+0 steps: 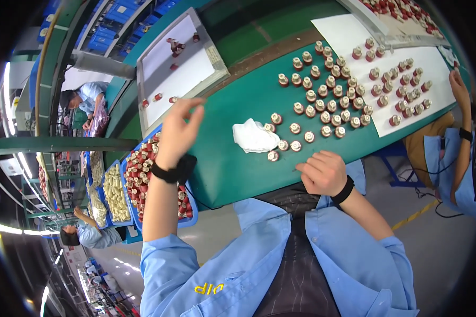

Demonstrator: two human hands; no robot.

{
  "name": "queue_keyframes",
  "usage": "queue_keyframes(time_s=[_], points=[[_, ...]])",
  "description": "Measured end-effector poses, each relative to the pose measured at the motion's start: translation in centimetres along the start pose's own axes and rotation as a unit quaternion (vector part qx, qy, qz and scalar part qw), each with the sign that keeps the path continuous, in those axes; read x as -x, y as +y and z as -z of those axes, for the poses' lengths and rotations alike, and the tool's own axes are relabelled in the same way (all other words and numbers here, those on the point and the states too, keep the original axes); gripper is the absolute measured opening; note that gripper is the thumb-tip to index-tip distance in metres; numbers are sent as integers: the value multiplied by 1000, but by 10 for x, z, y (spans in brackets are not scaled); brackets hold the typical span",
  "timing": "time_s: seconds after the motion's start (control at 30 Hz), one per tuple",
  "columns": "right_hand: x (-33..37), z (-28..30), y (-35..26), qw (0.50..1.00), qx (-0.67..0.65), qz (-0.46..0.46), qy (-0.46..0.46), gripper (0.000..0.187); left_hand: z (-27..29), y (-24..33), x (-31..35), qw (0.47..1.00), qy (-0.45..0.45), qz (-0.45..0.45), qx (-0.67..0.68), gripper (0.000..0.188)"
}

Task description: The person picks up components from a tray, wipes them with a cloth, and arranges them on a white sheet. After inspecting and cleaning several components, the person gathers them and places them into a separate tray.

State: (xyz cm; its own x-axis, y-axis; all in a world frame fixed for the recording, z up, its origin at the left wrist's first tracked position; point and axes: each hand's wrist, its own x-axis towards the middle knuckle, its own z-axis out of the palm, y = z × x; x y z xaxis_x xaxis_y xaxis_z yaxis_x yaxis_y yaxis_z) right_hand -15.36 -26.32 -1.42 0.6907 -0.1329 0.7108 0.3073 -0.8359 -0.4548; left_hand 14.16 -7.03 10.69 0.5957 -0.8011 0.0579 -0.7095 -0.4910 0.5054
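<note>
- Blue plastic bin (188,221), heaped with small red-and-silver cylindrical parts (136,177); it lies below-left of the left hand.
- Left hand (177,129), loosely half-open, nothing seen in it; probably between pick-ups, the next calling for a thumb-and-finger pinch.
- Crumpled white cloth (254,136); between the hands.
- Right hand (325,173), loosely curled; contents hidden, cannot tell; upright red-and-silver parts (320,105) stand beyond it on the green tabletop (227,179).

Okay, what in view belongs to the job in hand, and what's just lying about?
Seemingly the job: red-and-silver parts on the green table near the right hand; blue bin of similar parts; framed white tray by the left hand.

Seemingly lying about: pale parts farther left; blue shelf crates; perhaps the crumpled white cloth.
</note>
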Motion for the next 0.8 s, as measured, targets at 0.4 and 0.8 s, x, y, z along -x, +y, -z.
queue_keyframes(time_s=[0.4, 0.8], points=[[8, -3, 2, 1000, 21, -7, -21, 14, -63, 32, 43, 975, -135, -80, -159, 22], [9, -3, 4, 1000, 23, 7, -6, 15, -84, 118, 47, 983, 12, -139, -118, 70]])
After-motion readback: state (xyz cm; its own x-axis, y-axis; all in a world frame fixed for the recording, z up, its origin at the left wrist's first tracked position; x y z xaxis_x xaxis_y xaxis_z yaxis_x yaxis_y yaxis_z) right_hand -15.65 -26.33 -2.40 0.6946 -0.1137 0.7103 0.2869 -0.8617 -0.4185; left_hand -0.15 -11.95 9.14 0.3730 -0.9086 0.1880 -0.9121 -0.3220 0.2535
